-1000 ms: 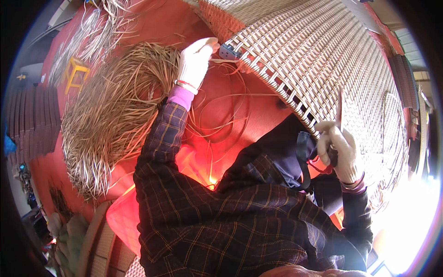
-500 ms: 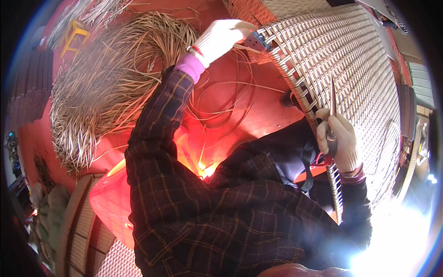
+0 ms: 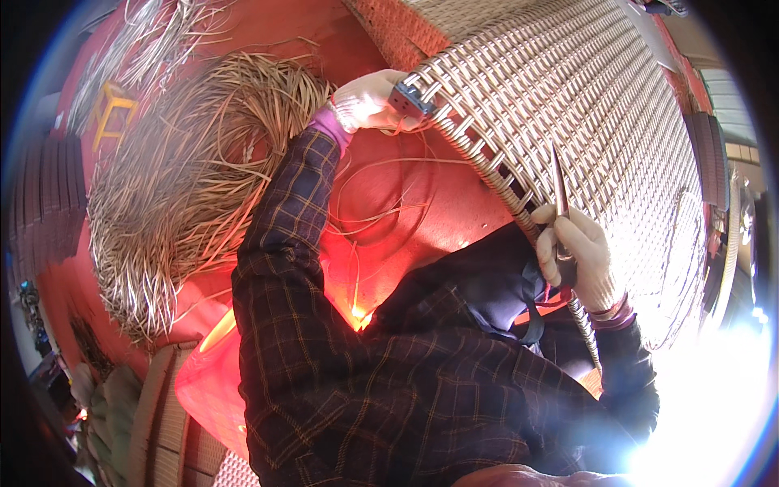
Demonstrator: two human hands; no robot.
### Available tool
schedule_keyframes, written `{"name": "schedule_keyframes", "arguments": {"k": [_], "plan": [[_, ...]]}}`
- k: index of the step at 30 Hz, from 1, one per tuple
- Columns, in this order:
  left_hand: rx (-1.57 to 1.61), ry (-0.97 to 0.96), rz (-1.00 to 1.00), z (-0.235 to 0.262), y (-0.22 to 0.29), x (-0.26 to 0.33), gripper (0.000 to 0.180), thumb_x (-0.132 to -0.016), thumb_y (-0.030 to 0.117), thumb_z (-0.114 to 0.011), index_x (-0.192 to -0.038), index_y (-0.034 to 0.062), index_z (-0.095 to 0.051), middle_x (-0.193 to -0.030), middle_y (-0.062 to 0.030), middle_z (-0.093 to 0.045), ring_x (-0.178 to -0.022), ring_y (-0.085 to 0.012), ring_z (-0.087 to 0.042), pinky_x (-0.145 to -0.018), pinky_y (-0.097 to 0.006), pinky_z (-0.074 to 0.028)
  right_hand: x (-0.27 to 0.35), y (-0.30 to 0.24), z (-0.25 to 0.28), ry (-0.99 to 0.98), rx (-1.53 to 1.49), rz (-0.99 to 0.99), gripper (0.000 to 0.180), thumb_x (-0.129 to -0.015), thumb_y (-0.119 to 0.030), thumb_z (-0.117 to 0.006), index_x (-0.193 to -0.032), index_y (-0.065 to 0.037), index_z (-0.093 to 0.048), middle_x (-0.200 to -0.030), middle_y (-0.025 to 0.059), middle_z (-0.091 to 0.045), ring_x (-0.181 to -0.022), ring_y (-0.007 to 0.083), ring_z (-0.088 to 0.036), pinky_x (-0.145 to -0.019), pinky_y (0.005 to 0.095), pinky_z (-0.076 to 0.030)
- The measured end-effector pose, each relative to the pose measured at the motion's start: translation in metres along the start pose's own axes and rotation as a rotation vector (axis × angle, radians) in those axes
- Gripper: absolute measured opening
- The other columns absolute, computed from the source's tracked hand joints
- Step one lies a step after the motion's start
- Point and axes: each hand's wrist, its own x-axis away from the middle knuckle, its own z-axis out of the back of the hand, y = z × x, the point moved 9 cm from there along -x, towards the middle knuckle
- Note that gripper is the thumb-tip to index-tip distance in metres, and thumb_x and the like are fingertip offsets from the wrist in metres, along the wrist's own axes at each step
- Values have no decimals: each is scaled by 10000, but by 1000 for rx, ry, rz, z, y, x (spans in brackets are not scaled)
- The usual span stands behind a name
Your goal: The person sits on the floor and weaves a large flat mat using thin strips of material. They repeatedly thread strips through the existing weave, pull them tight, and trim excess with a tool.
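A large woven rattan panel (image 3: 560,89) in light tan slants across the right side, with bare frame showing between strands along its left edge. A dark metal bracket (image 3: 411,101) sits at its upper left corner. My gloved left hand (image 3: 369,99) is closed at that corner, its fingertips partly hidden behind the bracket. My right hand (image 3: 580,256), also gloved, wraps round the handle of an awl (image 3: 560,183). The awl's long tapered metal tip points up and away, over the weave. The right fingers rest close to the panel's left edge.
A big bundle of loose rattan strands (image 3: 187,187) lies on the red floor at left, near a small yellow stool (image 3: 114,114). Loose strands (image 3: 389,207) curl below my left hand. A red plastic chair (image 3: 207,381) is beside me. Glare whitens the lower right.
The panel's corner now appears further left and slightly lower. My left hand has shifted down beside the bracket, its fingers now curled behind it. My right hand and awl have moved slightly left.
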Motion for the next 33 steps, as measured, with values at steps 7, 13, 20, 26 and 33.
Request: {"name": "schedule_keyframes", "arguments": {"k": [7, 13, 20, 26, 33], "plan": [[116, -83, 143, -3, -5, -2, 184, -807, 33, -798, -974, 27, -719, -778, -44, -680, -697, -134, -618, -555, -309, -500, -4, -1, 2, -54, -50, -64, 325, -1062, -155, -437, -1199, 96, -593, -765, 77, -652, -592, 126, -593, -560, 254, -475], [315, -15, 165, 5, -17, -13, 243, -860, 114, -805, -1051, -18, -731, -896, -68, -745, -757, -147, -656, -706, -313, -539, -8, 1, 3, -94, -101, -102, 313, -1059, -124, -433, -1198, 103, -596, -783, 91, -666, -627, 134, -624, -586, 256, -507], [-45, 2, 216, 31, 7, -8, 342, -986, 178, -717, -1247, -44, -706, -1109, -45, -755, -992, -107, -671, -913, -295, -529, -9, 1, 5, -126, -105, -103, 308, -1064, -114, -423, -1198, 105, -593, -778, 82, -658, -631, 134, -622, -592, 255, -506], [-871, 40, 198, 67, 66, 6, 221, -994, 208, -678, -1084, 33, -780, -894, -34, -750, -796, -123, -681, -720, -307, -532, -2, -8, 3, -151, -72, -19, 301, -1064, -123, -438, -1191, 93, -606, -742, 49, -618, -587, 101, -558, -558, 250, -449], [-272, 163, 101, 89, 182, 35, 257, -990, 236, -703, -1090, 5, -750, -968, -37, -756, -770, -79, -668, -640, -215, -504, -7, -27, -8, -169, -14, 78, 318, -1065, -184, -478, -1118, 71, -659, -606, -23, -474, -513, 53, -385, -514, 241, -333]]}}
